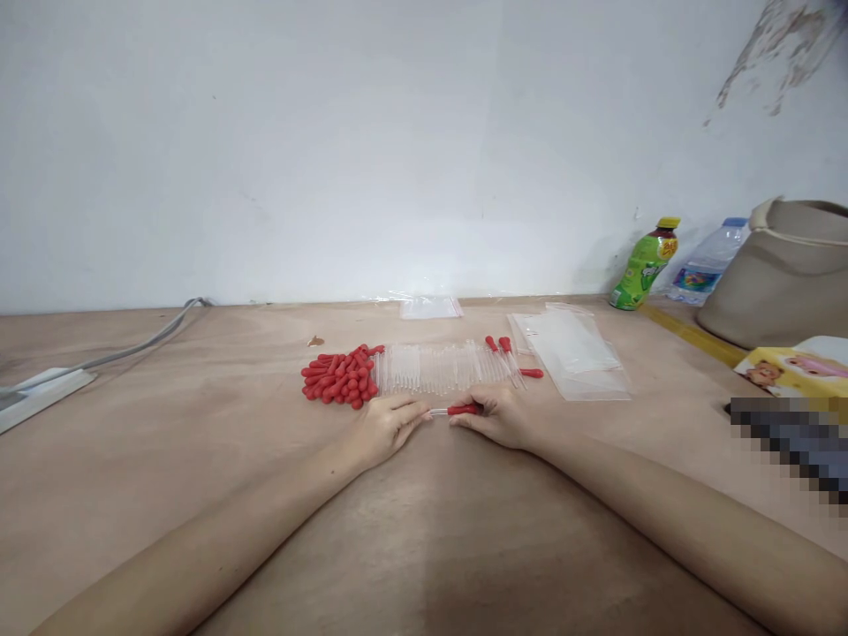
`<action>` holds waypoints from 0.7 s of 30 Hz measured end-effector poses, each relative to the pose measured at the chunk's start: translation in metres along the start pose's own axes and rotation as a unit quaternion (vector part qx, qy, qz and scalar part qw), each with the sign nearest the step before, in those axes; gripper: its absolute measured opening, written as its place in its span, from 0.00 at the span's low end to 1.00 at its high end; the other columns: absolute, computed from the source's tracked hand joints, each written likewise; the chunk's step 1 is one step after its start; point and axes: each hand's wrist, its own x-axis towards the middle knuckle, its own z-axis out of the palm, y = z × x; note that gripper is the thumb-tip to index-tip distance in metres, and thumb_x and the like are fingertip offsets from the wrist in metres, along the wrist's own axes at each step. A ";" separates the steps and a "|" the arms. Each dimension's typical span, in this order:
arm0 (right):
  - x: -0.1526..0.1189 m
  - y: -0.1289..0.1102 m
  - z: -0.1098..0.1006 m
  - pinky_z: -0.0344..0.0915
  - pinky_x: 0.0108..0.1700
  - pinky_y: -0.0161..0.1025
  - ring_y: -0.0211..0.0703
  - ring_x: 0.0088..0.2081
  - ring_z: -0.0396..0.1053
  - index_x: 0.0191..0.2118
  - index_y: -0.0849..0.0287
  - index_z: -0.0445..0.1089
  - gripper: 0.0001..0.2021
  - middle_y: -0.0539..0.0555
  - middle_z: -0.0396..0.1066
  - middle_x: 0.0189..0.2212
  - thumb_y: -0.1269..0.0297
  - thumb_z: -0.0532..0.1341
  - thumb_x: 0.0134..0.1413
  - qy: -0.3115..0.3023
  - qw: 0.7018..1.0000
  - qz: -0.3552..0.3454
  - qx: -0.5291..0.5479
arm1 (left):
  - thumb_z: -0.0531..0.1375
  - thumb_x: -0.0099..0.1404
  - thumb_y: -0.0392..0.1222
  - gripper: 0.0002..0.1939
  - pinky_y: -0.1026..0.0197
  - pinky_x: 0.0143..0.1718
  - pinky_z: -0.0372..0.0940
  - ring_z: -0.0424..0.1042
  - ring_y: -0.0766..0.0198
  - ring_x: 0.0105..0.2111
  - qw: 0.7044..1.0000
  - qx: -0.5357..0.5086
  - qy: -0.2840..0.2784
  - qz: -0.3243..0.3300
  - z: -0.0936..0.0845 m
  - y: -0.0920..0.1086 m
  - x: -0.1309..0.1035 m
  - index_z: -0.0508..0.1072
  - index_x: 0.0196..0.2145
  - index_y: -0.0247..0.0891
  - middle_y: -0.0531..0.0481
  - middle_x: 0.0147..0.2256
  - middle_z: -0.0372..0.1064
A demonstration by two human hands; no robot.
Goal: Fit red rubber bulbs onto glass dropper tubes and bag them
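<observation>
Between my fingertips lies a clear dropper tube [438,412] with a red rubber bulb [462,410] at its right end. My left hand [390,427] pinches the tube, and my right hand [495,415] grips the bulb. Whether the bulb is fully on the tube I cannot tell. Just beyond my hands, clear tubes [430,367] lie side by side in a row. A heap of red bulbs [341,375] sits at the row's left end. At its right end rest several droppers [504,346] with red bulbs on them.
Clear plastic bags [576,349] lie right of the tubes; another bag [430,307] is near the wall. A green bottle [642,265], a water bottle [706,265], a beige bin [782,274] and a yellow packet [795,367] stand right. A power strip [49,393] with a cable is left.
</observation>
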 end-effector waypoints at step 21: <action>0.055 0.075 -0.086 0.61 0.32 0.34 0.38 0.28 0.68 0.37 0.61 0.71 0.14 0.52 0.71 0.25 0.57 0.58 0.47 0.207 0.924 0.310 -0.079 | 0.52 0.63 0.39 0.12 0.58 0.40 0.65 0.68 0.61 0.38 0.995 -0.066 -0.045 -0.052 -0.002 0.006 0.006 0.70 0.43 0.37 0.45 0.38 0.70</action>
